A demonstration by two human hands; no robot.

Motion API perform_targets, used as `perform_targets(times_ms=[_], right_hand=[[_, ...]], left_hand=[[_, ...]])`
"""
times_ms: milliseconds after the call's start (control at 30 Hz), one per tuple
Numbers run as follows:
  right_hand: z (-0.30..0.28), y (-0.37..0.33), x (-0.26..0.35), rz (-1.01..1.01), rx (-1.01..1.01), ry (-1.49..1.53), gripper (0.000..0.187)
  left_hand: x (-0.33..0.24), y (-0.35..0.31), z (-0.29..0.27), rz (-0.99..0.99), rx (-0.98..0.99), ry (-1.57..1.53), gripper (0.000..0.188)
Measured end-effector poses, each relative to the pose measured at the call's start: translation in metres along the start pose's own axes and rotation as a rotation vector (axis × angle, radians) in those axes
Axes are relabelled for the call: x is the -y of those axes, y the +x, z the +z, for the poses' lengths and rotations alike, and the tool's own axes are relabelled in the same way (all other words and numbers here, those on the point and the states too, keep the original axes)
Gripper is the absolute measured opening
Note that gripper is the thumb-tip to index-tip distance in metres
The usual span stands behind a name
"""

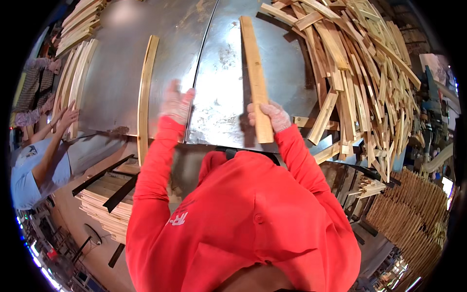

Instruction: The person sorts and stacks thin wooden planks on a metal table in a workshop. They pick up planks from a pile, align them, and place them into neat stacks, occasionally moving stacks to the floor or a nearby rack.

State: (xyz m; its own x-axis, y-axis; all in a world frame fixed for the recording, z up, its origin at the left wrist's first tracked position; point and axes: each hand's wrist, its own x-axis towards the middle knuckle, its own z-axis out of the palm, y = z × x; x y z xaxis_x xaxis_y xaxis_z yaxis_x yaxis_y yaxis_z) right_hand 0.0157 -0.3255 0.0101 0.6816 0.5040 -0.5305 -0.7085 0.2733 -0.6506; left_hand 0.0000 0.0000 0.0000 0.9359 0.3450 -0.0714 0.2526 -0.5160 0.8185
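"while our right hand point(272, 117) closes around the plank point(255, 80) near its close end, right of the table seam point(201, 63), how's our left hand point(176, 102)?"

"spread and seemingly empty, just left of the seam. we probably grip there to steer the plank's length."

"its line?"

"long axis runs away from us, far end leaning slightly toward the seam."

Blue-shirted co-worker point(36, 168) at the far left

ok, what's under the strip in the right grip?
Table shows on both sides of the strip, a dark band along its left. Covered: the surface directly beneath and part of the right grip.
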Motion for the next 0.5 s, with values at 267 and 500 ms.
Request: perform_targets(times_ms=[267, 500], right_hand=[[0.016, -0.027, 0.133, -1.029, -1.039, -1.612, 0.065], [-0.046, -0.003, 0.243, 0.066, -1.001, -1.935, 0.043]], left_hand=[[-0.066, -0.072, 0.112, -0.620, 0.713, -1.419, 0.057], [-0.104, -0.085, 0.132, -0.661, 0.553, -1.362, 0.044]])
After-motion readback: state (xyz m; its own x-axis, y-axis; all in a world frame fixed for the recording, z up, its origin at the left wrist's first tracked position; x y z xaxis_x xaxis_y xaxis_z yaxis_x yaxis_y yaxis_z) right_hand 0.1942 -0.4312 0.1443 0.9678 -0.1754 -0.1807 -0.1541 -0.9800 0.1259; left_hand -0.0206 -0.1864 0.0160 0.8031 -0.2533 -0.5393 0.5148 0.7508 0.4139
